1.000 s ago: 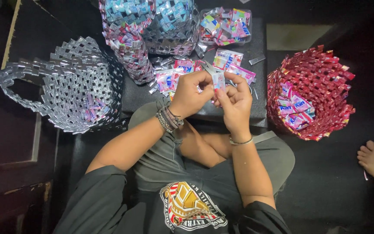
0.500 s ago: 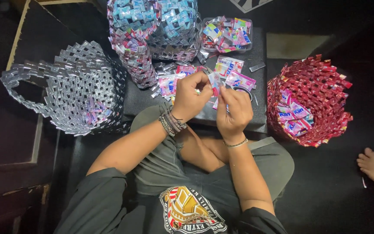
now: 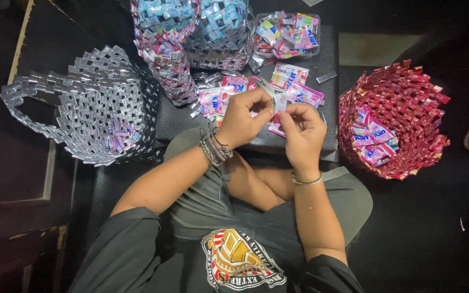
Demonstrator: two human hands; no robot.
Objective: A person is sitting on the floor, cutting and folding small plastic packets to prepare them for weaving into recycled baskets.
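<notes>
Both hands, the left hand [image 3: 243, 116] and right hand [image 3: 302, 130], pinch one small folded wrapper strip [image 3: 279, 103] between their fingertips, just above the dark board [image 3: 294, 144] on the lap. A loose pinch could let the strip spring open or drop among the loose wrappers [image 3: 294, 87] on that board.
</notes>
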